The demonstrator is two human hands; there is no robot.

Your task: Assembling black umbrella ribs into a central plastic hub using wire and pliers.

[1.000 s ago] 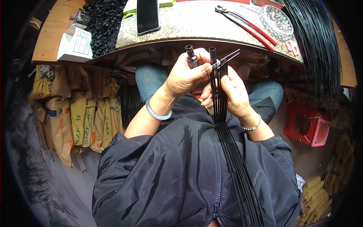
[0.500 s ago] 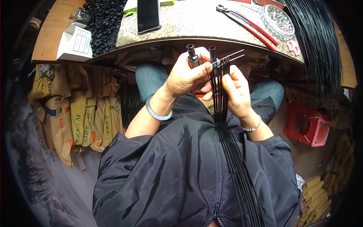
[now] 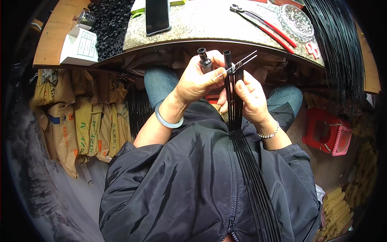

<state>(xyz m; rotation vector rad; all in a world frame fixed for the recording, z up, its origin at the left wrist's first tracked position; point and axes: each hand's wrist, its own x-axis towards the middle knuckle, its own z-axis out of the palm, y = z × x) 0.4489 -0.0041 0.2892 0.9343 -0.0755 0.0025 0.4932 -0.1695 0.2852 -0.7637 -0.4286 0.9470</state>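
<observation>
My left hand (image 3: pixel 193 80) is closed, with thumb and finger pinching the ends of two thin metal wires (image 3: pixel 249 58). A black cylindrical piece with a hollow end (image 3: pixel 203 57) sticks up out of the same hand. Black thin rods (image 3: pixel 258 185) run in a flat bundle from the hands down over my jacket, and their upper ends sit along the wires. My right hand (image 3: pixel 253 97) is closed on the right side of this bundle, just below the wires. Between the hands a black tube (image 3: pixel 227 59) stands upright beside the rod ends; its lower part is hidden.
On the bench ahead are a phone (image 3: pixel 157 17), red-handled pliers (image 3: pixel 264 29), a glass dish (image 3: pixel 296 22) and a pile of small black parts (image 3: pixel 111 24). More black rods (image 3: pixel 338 48) hang over its right edge. A red plastic basket (image 3: pixel 326 131) stands on the floor at right.
The wires' free ends have shifted slightly left and tilt more steeply upward. My right hand has moved a little left and down along the rods.
</observation>
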